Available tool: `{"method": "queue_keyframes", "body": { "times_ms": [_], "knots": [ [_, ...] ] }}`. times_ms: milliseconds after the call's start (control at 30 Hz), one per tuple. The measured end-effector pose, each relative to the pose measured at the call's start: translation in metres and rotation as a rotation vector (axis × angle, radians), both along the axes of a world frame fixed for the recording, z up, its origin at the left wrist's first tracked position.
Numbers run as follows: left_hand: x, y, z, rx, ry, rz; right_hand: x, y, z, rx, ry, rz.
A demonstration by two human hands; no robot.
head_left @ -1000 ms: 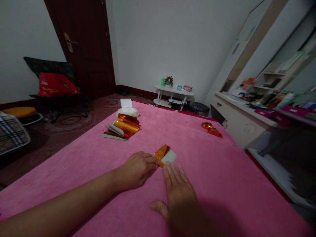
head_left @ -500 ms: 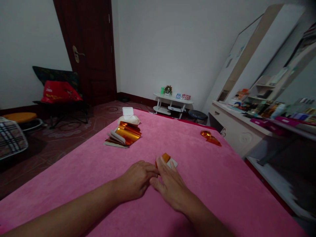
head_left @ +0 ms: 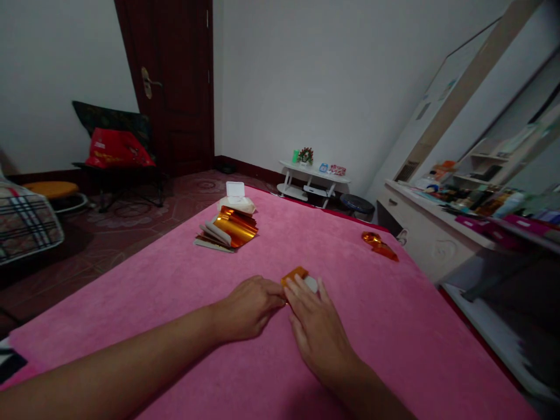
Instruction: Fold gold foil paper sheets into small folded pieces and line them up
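Observation:
A small folded sheet of gold foil paper [head_left: 294, 275] with a pale back lies on the pink bedspread, partly hidden under my fingers. My left hand [head_left: 251, 306] comes in from the left with its fingers curled together, pinching the paper's near left edge. Over the paper lies my right hand [head_left: 319, 329], its fingers stretched out and pressing on it. Farther off to the left is a stack of gold foil sheets [head_left: 238, 228], curled up and showing grey backs. Two folded gold foil pieces [head_left: 380, 246] rest on the far right of the bedspread.
A pack of wipes [head_left: 237, 203] with its white lid up sits behind the stack. The pink bedspread [head_left: 175, 373] spans the foreground. Along the right stands a white dressing table [head_left: 420, 216] crowded with bottles. A chair with a red bag [head_left: 118, 149] is at the left.
My view has shifted slightly. The right hand has flattened out, with its thumb drawn away from my left fingers. My left hand stays at the paper's edge.

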State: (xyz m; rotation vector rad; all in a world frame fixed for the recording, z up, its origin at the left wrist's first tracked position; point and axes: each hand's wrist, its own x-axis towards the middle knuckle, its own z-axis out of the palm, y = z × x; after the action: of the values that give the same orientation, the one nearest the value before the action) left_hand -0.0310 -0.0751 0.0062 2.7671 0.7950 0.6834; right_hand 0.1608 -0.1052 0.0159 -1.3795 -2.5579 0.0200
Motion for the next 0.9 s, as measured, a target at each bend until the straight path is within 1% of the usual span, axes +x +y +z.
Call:
{"method": "queue_keyframes", "body": {
  "times_ms": [100, 233, 367, 467, 567, 667, 767, 900],
  "knots": [
    [0.001, 0.0, -0.001, -0.007, -0.021, -0.001, 0.006, -0.002, -0.009, -0.128, 0.018, 0.013],
    [-0.002, -0.004, -0.002, -0.023, -0.04, 0.0, 0.014, 0.002, -0.011, -0.203, 0.055, -0.016],
    [-0.012, -0.014, -0.004, -0.065, -0.02, 0.012, 0.013, 0.001, -0.008, -0.224, 0.063, -0.027],
    [-0.018, -0.018, -0.008, -0.075, -0.051, 0.041, 0.011, 0.001, -0.007, -0.233, 0.063, -0.033],
    [-0.015, -0.015, -0.01, -0.1, -0.104, 0.102, 0.011, 0.001, -0.008, -0.239, 0.065, -0.041],
    [-0.006, -0.01, -0.008, -0.078, -0.084, 0.18, 0.012, 0.003, -0.012, -0.249, 0.067, -0.039],
    [0.0, -0.007, -0.006, -0.013, -0.032, 0.172, 0.014, 0.004, -0.015, -0.26, 0.08, -0.033],
    [-0.001, -0.011, -0.004, 0.021, 0.063, 0.132, 0.014, 0.004, -0.016, -0.266, 0.097, -0.036]
  ]
}}
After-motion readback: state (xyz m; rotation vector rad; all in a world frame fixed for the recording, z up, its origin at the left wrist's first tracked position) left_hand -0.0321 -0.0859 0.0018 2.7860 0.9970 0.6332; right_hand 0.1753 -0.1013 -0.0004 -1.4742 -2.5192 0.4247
